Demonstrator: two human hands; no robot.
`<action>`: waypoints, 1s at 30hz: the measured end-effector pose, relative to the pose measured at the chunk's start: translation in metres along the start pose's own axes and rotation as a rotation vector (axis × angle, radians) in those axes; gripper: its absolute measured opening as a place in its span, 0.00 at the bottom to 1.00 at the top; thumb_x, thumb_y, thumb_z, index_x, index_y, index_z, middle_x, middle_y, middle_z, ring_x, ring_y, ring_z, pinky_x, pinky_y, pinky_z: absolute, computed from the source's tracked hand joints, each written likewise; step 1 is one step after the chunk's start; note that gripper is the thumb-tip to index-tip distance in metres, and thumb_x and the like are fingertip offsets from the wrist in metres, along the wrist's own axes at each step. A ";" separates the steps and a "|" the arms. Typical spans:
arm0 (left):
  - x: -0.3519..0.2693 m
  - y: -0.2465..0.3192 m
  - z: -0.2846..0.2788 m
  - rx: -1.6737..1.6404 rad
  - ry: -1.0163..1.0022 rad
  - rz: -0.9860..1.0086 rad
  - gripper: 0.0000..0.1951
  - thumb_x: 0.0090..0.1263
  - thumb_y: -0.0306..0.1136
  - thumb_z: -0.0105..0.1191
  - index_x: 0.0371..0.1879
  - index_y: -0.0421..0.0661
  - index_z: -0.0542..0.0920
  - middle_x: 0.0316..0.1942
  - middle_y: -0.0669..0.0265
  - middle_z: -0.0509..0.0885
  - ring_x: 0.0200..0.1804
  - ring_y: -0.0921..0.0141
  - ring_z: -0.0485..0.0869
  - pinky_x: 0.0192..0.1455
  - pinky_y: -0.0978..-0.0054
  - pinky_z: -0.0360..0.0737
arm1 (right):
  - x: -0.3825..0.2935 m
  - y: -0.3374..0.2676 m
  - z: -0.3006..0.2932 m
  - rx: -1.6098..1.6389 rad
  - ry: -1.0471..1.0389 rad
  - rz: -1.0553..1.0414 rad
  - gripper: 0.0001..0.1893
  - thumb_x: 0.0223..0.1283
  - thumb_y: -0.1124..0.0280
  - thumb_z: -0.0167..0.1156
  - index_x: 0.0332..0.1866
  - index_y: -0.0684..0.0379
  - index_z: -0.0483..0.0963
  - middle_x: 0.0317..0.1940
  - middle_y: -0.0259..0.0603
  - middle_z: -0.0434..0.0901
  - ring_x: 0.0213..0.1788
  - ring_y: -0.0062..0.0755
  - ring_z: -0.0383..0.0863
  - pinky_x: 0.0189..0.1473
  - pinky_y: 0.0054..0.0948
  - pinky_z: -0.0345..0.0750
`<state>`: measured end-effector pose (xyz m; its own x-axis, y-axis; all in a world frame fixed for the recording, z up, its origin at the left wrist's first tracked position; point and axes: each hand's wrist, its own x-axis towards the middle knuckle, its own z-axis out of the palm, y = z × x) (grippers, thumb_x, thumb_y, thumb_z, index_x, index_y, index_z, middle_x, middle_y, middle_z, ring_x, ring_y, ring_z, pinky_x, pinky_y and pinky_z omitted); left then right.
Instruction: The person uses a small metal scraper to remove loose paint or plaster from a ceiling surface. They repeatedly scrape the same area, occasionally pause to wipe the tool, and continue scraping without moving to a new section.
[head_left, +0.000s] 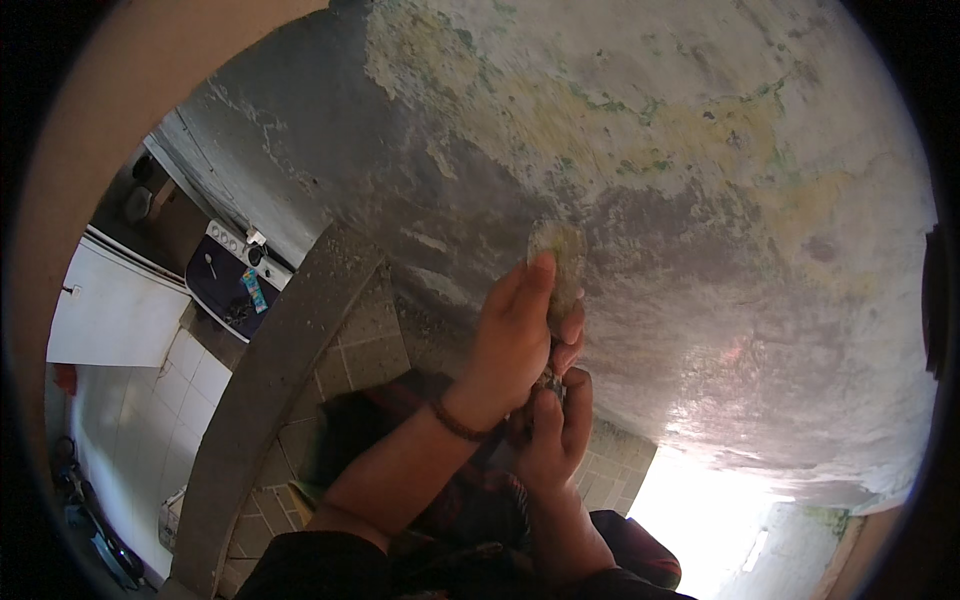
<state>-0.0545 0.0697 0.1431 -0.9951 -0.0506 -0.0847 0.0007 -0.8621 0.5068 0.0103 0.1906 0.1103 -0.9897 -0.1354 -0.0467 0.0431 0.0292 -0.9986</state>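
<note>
My left hand (525, 315), with a dark bracelet at the wrist, is closed around a flat, worn, dusty tool (566, 255) that looks like a scraper. Its thumb lies along the broad, rounded part and the fingers wrap the far side. Just below, my right hand (551, 431) grips the narrower dark lower end, mostly hidden by the fingers. Behind the tool spreads a wall (660, 247) with patchy grey, yellow and green paint. Whether the tool's tip touches the wall cannot be told.
A dark ledge (259, 375) curves along the left, beside brown tiles (367, 360). Beyond it are a washing machine (232, 277) with a spoon and a blue packet on top, a white panel (112, 307) and a parked two-wheeler (97, 525). Bright light enters at an opening (690, 517) lower right.
</note>
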 end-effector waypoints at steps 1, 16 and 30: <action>0.000 0.000 0.000 0.009 0.001 0.007 0.22 0.85 0.51 0.39 0.33 0.45 0.71 0.19 0.69 0.73 0.16 0.76 0.69 0.19 0.76 0.67 | 0.001 0.001 0.000 -0.014 0.017 -0.017 0.11 0.72 0.70 0.50 0.53 0.64 0.68 0.35 0.37 0.76 0.34 0.19 0.73 0.38 0.25 0.72; 0.000 -0.009 0.006 -0.027 0.033 0.033 0.21 0.84 0.52 0.40 0.36 0.45 0.71 0.19 0.69 0.73 0.18 0.75 0.70 0.19 0.75 0.67 | 0.008 0.007 -0.013 -0.195 0.004 -0.074 0.07 0.75 0.70 0.47 0.52 0.58 0.64 0.28 0.29 0.72 0.23 0.12 0.65 0.23 0.16 0.61; 0.001 -0.010 0.008 0.023 0.035 0.028 0.24 0.82 0.56 0.41 0.34 0.45 0.71 0.19 0.68 0.72 0.17 0.75 0.70 0.19 0.76 0.67 | 0.009 0.006 -0.015 -0.125 -0.030 -0.083 0.09 0.75 0.68 0.48 0.53 0.59 0.64 0.31 0.29 0.73 0.23 0.12 0.64 0.24 0.16 0.61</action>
<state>-0.0563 0.0823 0.1451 -0.9907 -0.0922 -0.1003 0.0254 -0.8484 0.5288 0.0000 0.2040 0.1039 -0.9846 -0.1718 0.0335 -0.0580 0.1394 -0.9885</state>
